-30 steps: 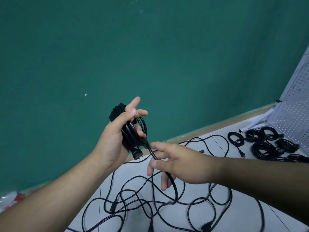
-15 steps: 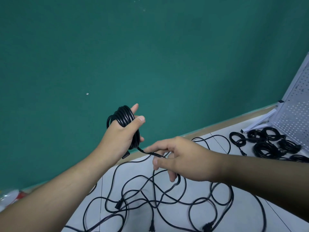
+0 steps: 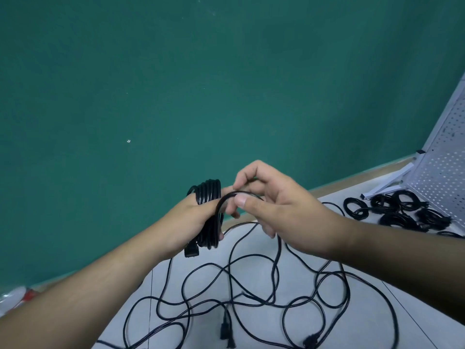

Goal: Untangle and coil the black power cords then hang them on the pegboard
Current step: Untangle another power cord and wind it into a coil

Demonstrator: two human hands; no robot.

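Note:
My left hand point(image 3: 187, 224) is wrapped inside a black coiled power cord point(image 3: 208, 195), with a plug point(image 3: 191, 250) hanging below the palm. My right hand point(image 3: 279, 210) pinches the free end of that same cord between thumb and fingers and bends it over the top of the coil. Below my hands, loose tangled black cords point(image 3: 251, 293) sprawl over the white floor, with plugs near the bottom edge. The white pegboard point(image 3: 448, 157) leans at the far right.
Several finished cord coils point(image 3: 400, 210) lie on the floor at the foot of the pegboard and its white stand point(image 3: 387, 183). A green wall point(image 3: 201, 84) fills the background. Something red and white point(image 3: 22, 295) sits at the left edge.
My right hand rose from low over the floor tangle up to the coil, carrying the cord's end over its top. My left hand turned so the coil sits lower.

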